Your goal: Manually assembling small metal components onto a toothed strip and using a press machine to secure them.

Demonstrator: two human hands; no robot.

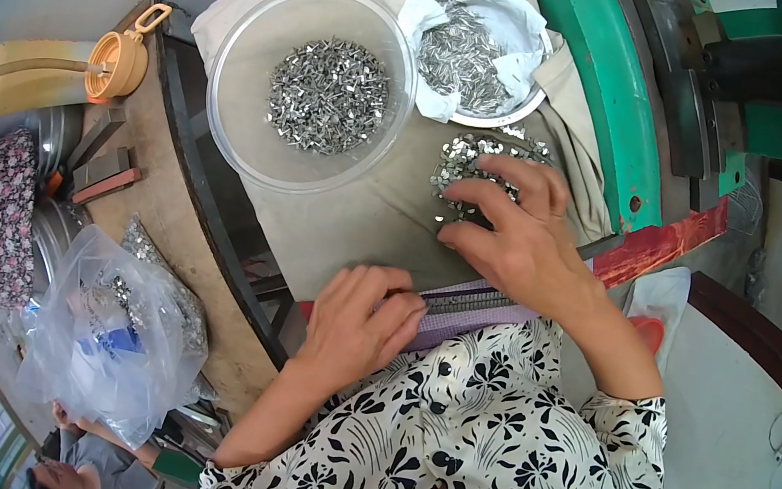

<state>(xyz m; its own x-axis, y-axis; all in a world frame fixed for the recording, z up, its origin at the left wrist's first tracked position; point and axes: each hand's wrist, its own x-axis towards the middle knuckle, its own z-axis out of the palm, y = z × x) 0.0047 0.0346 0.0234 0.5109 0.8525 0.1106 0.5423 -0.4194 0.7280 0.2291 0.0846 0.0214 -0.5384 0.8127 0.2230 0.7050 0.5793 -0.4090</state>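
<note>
My right hand [524, 232] reaches over a loose pile of small shiny metal pieces [459, 159] on the olive cloth [312, 233]. Its fingers are bent and apart, with the fingertips at the pile's near right side. My left hand [361, 326] rests at the cloth's near edge, fingers curled down and pressed together. Whatever lies under those fingers is hidden. Beyond it stands a clear round plastic tub [229, 109] holding a heap of small grey metal pieces [327, 95]. A metal bowl [523, 107], lined with white cloth, holds thin silvery metal pieces [459, 57].
Green machinery [600, 94] borders the cloth on the right. At left, a wooden bench [172, 257] carries an orange lid [117, 67], metal blocks [104, 166] and clear plastic bags [110, 334] of metal pieces. Another person [90, 468] is at the lower left.
</note>
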